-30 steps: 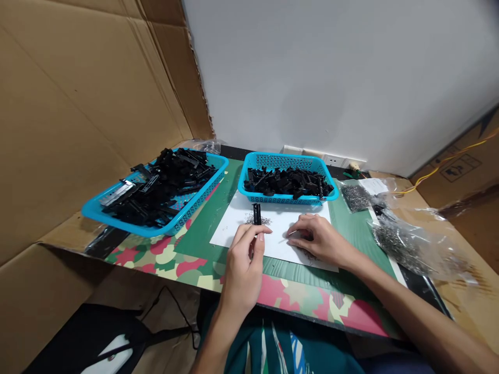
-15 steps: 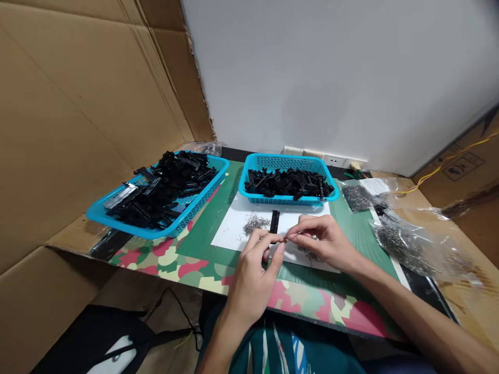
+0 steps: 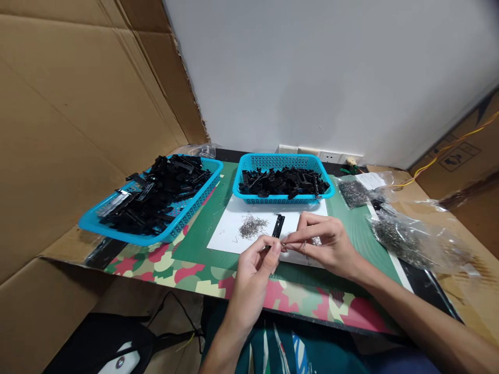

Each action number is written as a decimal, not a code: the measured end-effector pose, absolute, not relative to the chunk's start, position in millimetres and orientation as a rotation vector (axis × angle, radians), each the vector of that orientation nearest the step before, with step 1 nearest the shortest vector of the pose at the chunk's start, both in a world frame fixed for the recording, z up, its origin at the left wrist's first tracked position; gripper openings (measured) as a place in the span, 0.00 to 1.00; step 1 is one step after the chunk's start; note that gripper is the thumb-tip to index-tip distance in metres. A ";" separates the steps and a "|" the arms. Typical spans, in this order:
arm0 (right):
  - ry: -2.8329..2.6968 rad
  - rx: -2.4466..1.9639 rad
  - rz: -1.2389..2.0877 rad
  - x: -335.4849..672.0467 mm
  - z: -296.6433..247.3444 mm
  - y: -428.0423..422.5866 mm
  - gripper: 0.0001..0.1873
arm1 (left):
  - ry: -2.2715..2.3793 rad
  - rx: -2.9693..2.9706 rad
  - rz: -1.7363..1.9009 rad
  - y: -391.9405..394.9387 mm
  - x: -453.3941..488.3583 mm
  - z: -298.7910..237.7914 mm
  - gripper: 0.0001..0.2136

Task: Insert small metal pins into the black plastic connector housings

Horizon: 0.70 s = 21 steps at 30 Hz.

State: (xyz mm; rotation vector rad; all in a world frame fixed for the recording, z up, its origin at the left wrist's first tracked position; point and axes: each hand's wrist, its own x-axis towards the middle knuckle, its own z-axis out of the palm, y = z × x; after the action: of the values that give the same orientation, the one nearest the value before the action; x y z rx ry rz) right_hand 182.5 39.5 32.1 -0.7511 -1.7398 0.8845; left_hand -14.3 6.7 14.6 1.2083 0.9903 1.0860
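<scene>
My left hand [image 3: 255, 267] is closed in a pinch, with a narrow black plastic part [image 3: 278, 226] rising from its fingertips over the white paper [image 3: 224, 234]. My right hand [image 3: 329, 243] meets it from the right, thumb and forefinger pinched at the near end of the part. A small metal wire piece [image 3: 304, 245] shows between the right fingers; what sits right at the fingertips is too small to make out. Left of the part lies a pile of thin wire pieces [image 3: 252, 227]. A second pile [image 3: 316, 241] is mostly hidden behind my right hand.
Two blue baskets hold black plastic parts: a large basket [image 3: 197, 202] at left, a smaller basket [image 3: 284, 199] behind the paper. Clear bags of metal pieces [image 3: 353, 192] lie at right, beside another bag [image 3: 397, 239]. Cardboard [image 3: 78, 104] walls the left; sockets [image 3: 329, 156] line the wall.
The black part has tilted and shifted slightly right. My right hand has turned, its fingers more spread, and a wire piece now shows between them. The whole view has shifted a little.
</scene>
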 end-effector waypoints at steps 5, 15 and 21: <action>-1.800 -0.794 0.866 184.5 38.2 38.4 0.07 | 0.961 1.216 1.105 6.2 -13.5 14.4 0.11; -1.771 -0.951 1.039 186.7 41.7 37.6 0.04 | 1.074 1.464 1.145 9.7 -11.5 12.8 0.10; -1.767 -0.812 0.606 185.1 42.5 34.4 0.03 | 1.017 1.437 1.147 5.2 -13.9 10.3 0.10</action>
State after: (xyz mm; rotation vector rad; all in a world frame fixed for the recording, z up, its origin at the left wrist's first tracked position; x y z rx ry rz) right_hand 185.1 34.4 42.5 -0.8125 -1.7671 0.6062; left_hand -13.9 5.2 10.3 1.4372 1.0173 1.1475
